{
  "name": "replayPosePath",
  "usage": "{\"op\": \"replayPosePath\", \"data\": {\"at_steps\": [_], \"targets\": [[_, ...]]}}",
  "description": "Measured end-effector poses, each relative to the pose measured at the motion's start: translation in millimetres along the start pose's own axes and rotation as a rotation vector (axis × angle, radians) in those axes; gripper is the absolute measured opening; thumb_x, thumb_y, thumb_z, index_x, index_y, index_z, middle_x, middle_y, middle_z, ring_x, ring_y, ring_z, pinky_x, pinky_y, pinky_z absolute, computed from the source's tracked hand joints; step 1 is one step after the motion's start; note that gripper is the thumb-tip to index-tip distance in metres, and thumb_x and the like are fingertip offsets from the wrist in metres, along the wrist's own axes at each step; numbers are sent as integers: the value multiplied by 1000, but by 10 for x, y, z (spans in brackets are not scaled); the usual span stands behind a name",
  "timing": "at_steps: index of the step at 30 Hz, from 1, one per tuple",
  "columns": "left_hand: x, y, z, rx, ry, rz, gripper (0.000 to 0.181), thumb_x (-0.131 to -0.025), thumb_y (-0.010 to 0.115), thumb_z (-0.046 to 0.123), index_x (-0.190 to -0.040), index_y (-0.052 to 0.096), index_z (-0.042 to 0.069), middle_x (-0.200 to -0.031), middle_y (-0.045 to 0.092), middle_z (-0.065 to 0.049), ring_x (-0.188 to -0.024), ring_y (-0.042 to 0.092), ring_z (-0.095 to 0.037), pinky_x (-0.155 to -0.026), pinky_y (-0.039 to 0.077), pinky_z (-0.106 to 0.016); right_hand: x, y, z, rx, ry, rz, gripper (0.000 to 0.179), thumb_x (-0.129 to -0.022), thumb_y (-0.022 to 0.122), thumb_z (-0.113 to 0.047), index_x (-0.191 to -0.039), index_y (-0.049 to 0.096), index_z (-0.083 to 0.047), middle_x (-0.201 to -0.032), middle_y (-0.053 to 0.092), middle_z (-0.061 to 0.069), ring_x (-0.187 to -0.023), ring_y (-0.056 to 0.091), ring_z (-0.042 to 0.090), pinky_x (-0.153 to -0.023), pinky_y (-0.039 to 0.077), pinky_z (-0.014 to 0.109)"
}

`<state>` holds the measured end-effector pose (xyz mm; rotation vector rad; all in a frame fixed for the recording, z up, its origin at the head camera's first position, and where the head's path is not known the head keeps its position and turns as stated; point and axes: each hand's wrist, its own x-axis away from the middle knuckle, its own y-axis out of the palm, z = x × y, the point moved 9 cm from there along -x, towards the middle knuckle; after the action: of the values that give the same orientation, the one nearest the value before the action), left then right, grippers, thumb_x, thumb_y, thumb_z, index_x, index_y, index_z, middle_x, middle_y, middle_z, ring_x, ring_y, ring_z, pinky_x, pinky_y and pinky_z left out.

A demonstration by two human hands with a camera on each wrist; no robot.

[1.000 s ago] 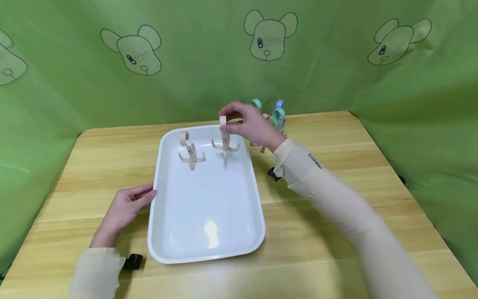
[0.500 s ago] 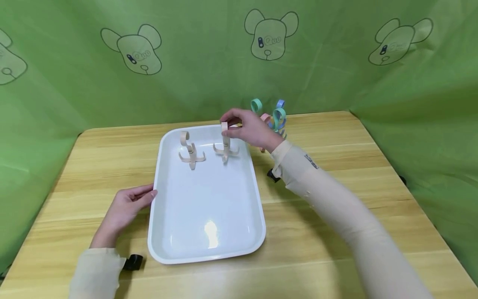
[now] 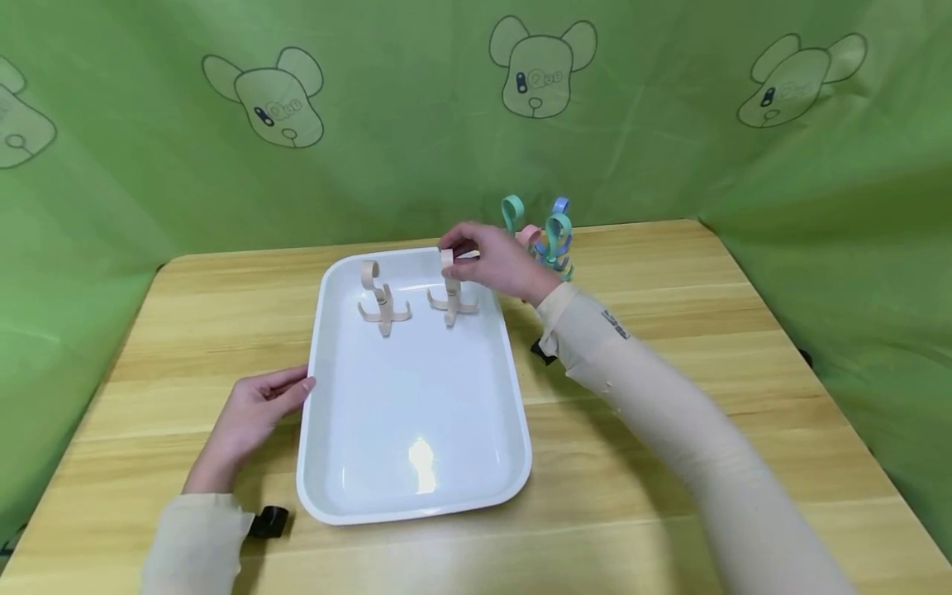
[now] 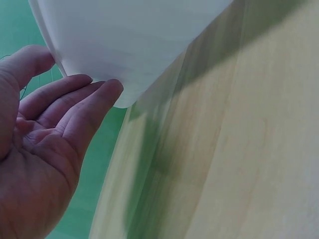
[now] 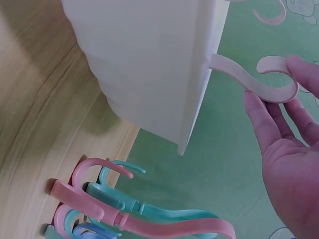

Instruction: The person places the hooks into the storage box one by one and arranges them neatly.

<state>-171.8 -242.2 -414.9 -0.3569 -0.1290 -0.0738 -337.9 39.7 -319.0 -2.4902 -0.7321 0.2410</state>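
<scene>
A white tray (image 3: 412, 397) lies on the table. My left hand (image 3: 256, 409) holds its left side, thumb at the rim; in the left wrist view the fingers (image 4: 102, 102) lie against the outer wall. Toward the far right inside the tray is a beige multi-prong hanging hook (image 3: 452, 304), prongs low by the tray floor. My right hand (image 3: 498, 258) pinches its curled top (image 5: 281, 92) between thumb and fingers, partly covering it in the head view. To the left of it, a second beige hanging hook (image 3: 383, 306) stands in the tray on its prongs, curl upward.
Several pink, green and blue hanging hooks (image 3: 554, 240) cluster on the table right of the tray's far end, partly behind my right hand. A green curtain (image 3: 416, 124) rises behind the wooden table (image 3: 669, 330) and along both sides.
My right hand has lowered the pinched beige hook, so its prongs sit lower in the tray, near the floor. My left hand stays at the tray's left side.
</scene>
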Motion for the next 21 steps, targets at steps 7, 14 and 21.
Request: {"op": "replayPosePath", "data": {"at_steps": [7, 14, 21], "targets": [[24, 7, 29, 9, -13, -5, 49, -98, 65, 28, -130, 58, -8, -123, 62, -23, -96, 66, -7, -83, 55, -26, 14, 7, 40, 55, 2, -10, 35, -89, 75, -12, -121, 62, -5, -114, 62, 4, -109, 57, 17, -90, 50, 27], [9, -1, 16, 2, -10, -3, 52, -98, 64, 32, -130, 58, -8, -123, 62, -23, -97, 67, -8, -82, 55, -25, 24, -12, 48, 50, -25, -1, 40, -90, 74, -15, -126, 60, -3, -121, 60, 3, -117, 54, 19, -98, 46, 29], [3, 3, 24, 3, -7, -1, 50, -98, 65, 30, -130, 58, -8, -123, 62, -23, -96, 66, -7, -82, 55, -26, 19, -52, 70, 42, -52, 41, 41, -90, 74, -16, -126, 58, -5, -123, 57, 2, -120, 51, 18, -104, 41, 28]]}}
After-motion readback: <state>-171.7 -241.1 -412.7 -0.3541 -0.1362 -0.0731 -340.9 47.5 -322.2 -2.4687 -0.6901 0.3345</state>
